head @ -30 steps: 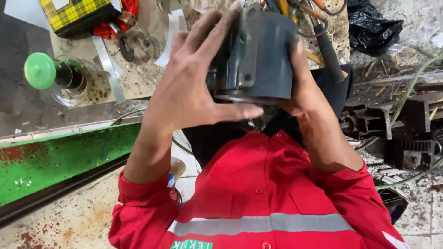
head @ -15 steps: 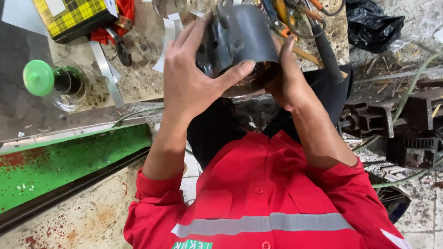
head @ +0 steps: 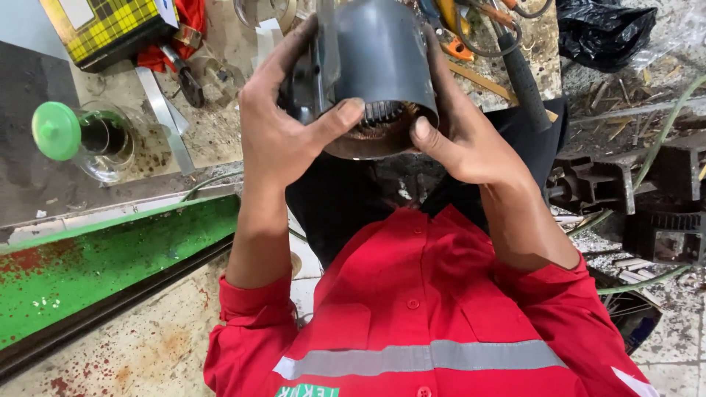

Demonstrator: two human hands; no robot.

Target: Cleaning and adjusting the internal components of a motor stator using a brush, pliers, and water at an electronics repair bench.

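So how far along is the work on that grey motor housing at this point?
Done: the grey motor housing is open at one end, its copper windings exposed. In hand: left hand and right hand both grip it, raised above the workbench. Left: nothing is fitted over the open end; the hammer and orange-handled pliers lie unused on the bench.

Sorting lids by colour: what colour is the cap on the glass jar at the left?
Bright green; the cap on the glass jar shows best in the head view.
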